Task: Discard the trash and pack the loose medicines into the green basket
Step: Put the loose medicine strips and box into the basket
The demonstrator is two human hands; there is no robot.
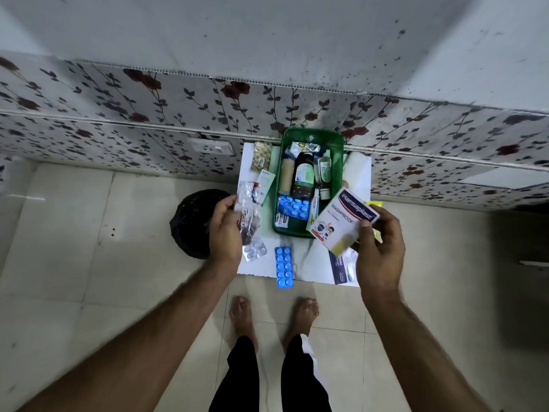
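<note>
Gripping a plaster box (346,222), the right hand (378,248) is held over the green basket's (338,150) near corner. Crumpled wrappers (248,215) are pinched by the left hand (225,230) beside the bin (193,221); a blue blister strip (284,266) overhangs the table edge (258,270) below the fingers.

Left hand (225,230) covers part of crumpled wrappers (247,217); print unreadable. Right hand (378,251) hides yellow box (375,207) and leaflet (344,267) corner. Small print on plaster box (344,221) blurred. Black bin (193,223) partly behind left hand.
</note>
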